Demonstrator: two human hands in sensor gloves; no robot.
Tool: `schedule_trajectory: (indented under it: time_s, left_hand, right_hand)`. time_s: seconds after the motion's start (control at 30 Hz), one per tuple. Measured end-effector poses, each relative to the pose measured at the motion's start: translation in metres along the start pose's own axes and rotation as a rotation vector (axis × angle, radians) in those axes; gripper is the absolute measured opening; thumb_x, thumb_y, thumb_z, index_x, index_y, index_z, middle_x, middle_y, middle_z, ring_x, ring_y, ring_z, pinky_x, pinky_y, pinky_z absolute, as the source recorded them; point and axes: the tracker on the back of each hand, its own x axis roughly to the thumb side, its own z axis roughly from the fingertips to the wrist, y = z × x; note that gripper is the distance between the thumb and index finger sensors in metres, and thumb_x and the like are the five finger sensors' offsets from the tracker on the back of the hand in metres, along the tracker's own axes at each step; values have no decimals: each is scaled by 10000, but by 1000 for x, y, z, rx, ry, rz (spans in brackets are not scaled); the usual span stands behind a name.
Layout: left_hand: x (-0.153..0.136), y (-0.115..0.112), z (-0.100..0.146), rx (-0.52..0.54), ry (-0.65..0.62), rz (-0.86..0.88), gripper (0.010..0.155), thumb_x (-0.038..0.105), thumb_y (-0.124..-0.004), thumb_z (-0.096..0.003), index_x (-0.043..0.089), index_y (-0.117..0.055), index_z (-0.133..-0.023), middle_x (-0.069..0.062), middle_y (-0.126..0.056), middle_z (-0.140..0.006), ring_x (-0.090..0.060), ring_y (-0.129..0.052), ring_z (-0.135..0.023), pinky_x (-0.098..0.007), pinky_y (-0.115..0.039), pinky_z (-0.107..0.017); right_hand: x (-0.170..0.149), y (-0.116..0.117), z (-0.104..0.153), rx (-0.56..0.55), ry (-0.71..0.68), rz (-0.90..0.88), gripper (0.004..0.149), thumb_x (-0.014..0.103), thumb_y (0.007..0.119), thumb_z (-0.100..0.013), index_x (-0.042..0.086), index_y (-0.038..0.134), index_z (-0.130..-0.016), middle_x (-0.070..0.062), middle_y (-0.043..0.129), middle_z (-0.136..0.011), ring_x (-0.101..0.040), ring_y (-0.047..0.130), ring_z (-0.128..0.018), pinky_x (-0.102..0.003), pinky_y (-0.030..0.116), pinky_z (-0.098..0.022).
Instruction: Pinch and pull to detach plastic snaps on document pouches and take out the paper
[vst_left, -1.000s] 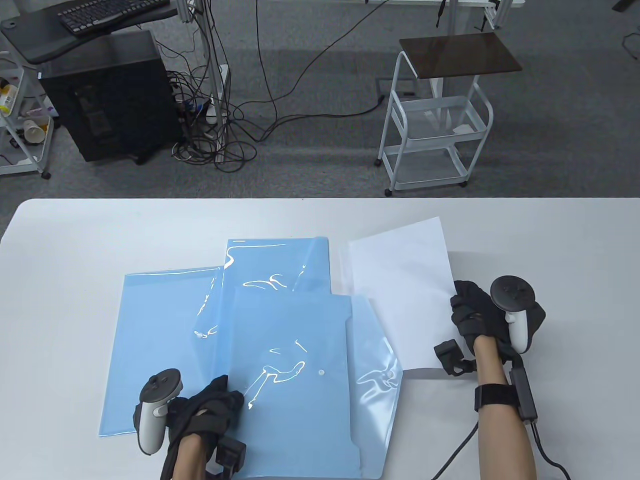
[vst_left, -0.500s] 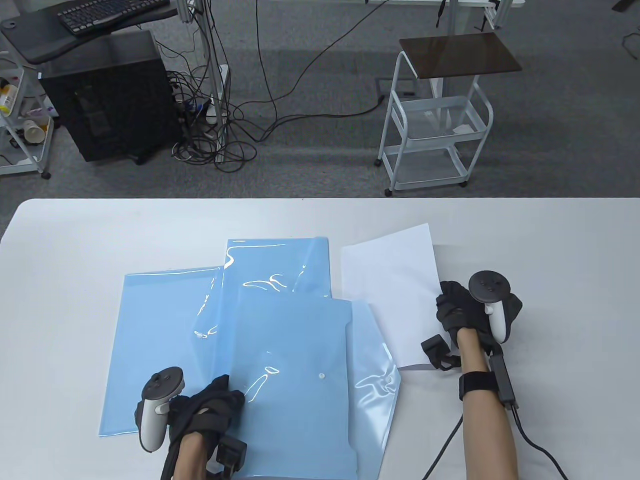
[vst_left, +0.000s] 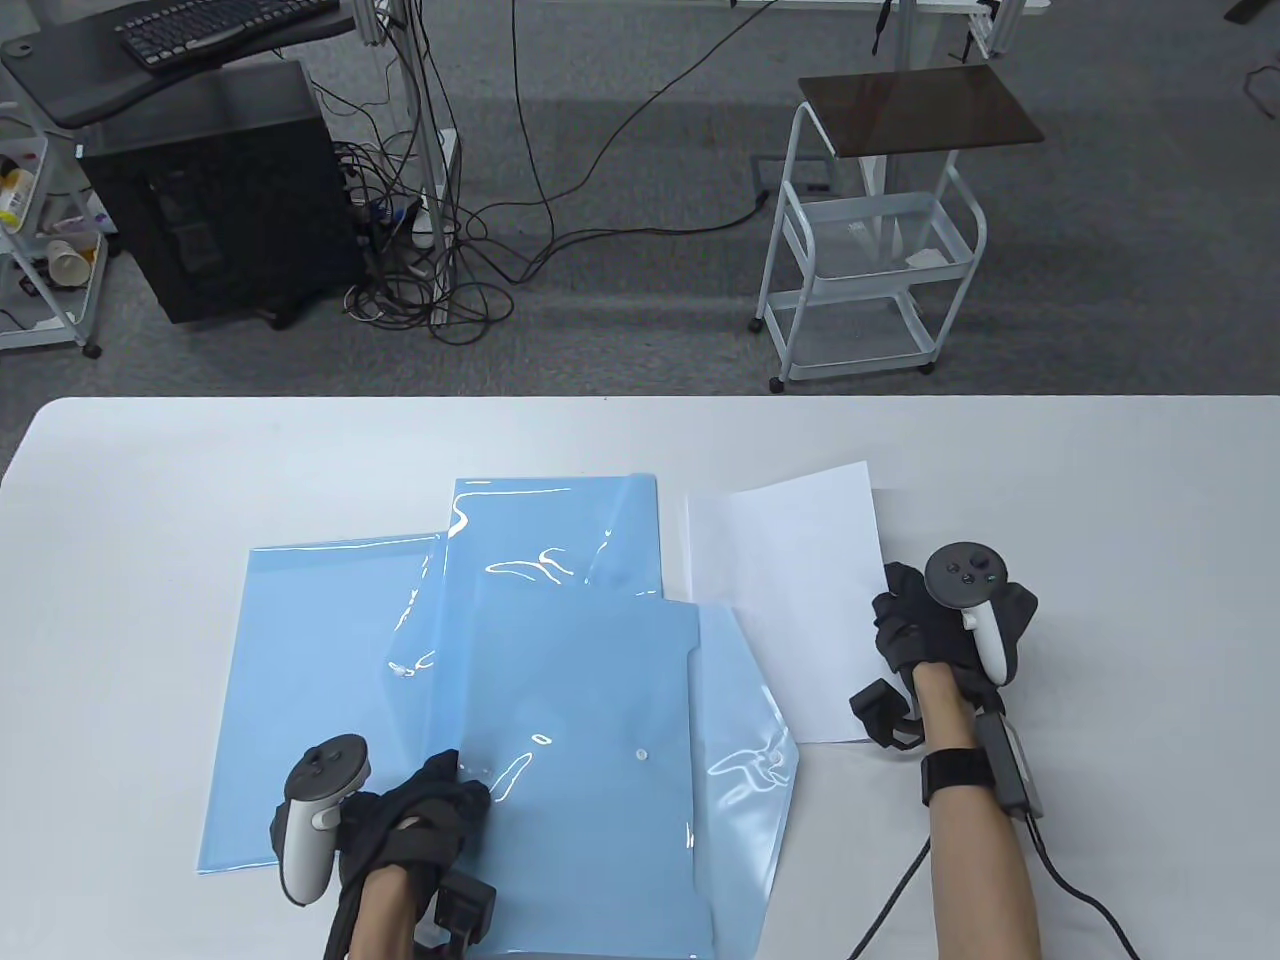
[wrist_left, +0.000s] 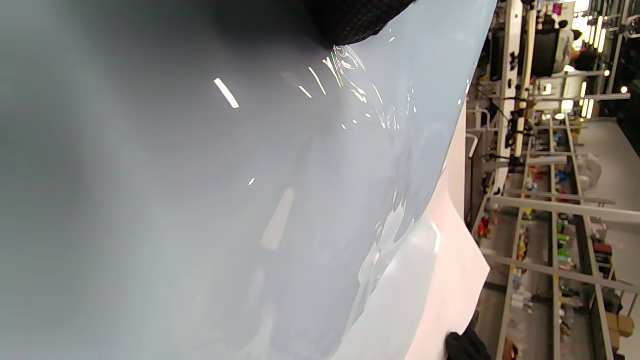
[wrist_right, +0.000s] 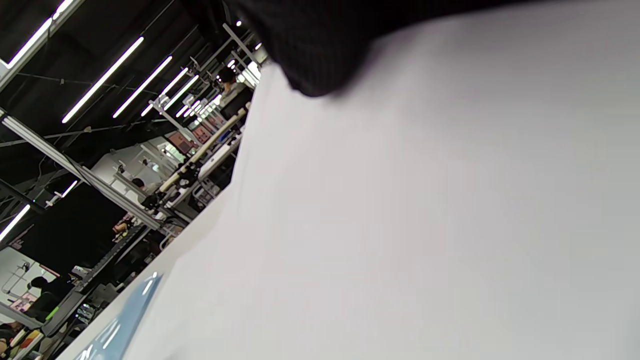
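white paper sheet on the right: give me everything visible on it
The plain white rectangular paper sheet looks blank, thin and matte. It lies nearly flat on the white table, slightly rotated. Its lower left part is tucked under the open flap of the nearest translucent blue plastic document pouch. The right hand in a black glove holds its right edge; the exact finger grip is hidden.

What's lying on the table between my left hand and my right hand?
In the table view, the front blue pouch with its open flap, then the white paper, lie between the left hand and the right hand.
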Motion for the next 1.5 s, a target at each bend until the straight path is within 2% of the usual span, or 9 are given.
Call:
schedule_trajectory:
  time_s: [0.17, 0.37, 0.53, 0.73, 0.87, 0.97, 1.07, 1.3, 1.5]
  left_hand:
    - [0, 0, 0, -2, -10, 2, 505, 191, -658, -576, 117, -522, -1056, -73, -852, -896, -274, -1021, -580, -404, -880, -432]
    - [0, -1, 0, -11, -29, 14, 504, 192, -657, -576, 125, -522, -1057, -67, -852, -898, -270, -1021, -583, -402, -880, -434]
    - [1, -2, -1, -24, -56, 31, 502, 192, -656, -576, 132, -523, -1057, -62, -851, -901, -269, -1020, -587, -403, -879, -438]
    - [-1, -2, 0, -38, -78, 52, 499, 191, -655, -577, 140, -522, -1056, -54, -848, -907, -270, -1018, -599, -407, -877, -449]
    - [-1, -3, 0, -47, -82, 57, 498, 191, -655, -577, 151, -522, -1055, -45, -846, -914, -271, -1015, -615, -413, -875, -460]
    - [-2, -3, -1, -48, -84, 48, 495, 192, -655, -577, 162, -525, -1054, -39, -844, -918, -272, -1014, -622, -413, -874, -466]
    - [-2, -3, -1, -52, -86, 45, 494, 194, -656, -577, 175, -528, -1054, -30, -844, -924, -272, -1012, -632, -416, -873, -473]
    - [-3, -4, -1, -36, -74, 27, 491, 200, -651, -582, 205, -523, -1056, -17, -833, -943, -277, -1003, -666, -422, -867, -493]
    - [-3, -5, -2, -2, -51, -21, 493, 200, -652, -583, 210, -522, -1059, -18, -827, -957, -287, -999, -687, -431, -865, -503]
  right_hand:
    - [-3, -6, 6, -28, -6, 29, 572, 239, 768, -523, 76, 620, -1051, -280, 865, -904, -445, 968, -542, -599, 839, -325]
    - [-3, -26, 24, -98, -35, 75, 589, 258, 762, -529, 89, 595, -1067, -336, 695, -1040, -564, 827, -754, -697, 750, -445]
    - [3, -38, 52, -116, -119, 61, 743, 449, 735, -538, 30, 502, -1105, -402, 506, -1117, -674, 616, -886, -779, 620, -521]
    - [6, -29, 85, 47, -199, -55, 879, 553, 688, -540, -51, 413, -1116, -468, 381, -1119, -732, 487, -899, -816, 545, -529]
    - [7, -15, 102, 176, -244, -89, 932, 594, 669, -536, -76, 383, -1118, -479, 352, -1117, -741, 420, -904, -829, 502, -535]
    - [7, 2, 117, 299, -275, -99, 933, 612, 658, -538, -85, 431, -1116, -484, 368, -1117, -738, 351, -906, -836, 435, -540]
    - [8, 19, 128, 391, -288, -109, 897, 598, 661, -544, -96, 515, -1095, -489, 380, -1112, -737, 317, -897, -828, 393, -544]
    - [18, 41, 145, 433, -341, -86, 682, 477, 673, -566, -42, 708, -1007, -456, 449, -1112, -705, 291, -899, -787, 337, -570]
    - [36, 54, 159, 544, -408, -165, 640, 388, 655, -576, -25, 614, -1064, -441, 500, -1113, -701, 368, -918, -786, 389, -585]
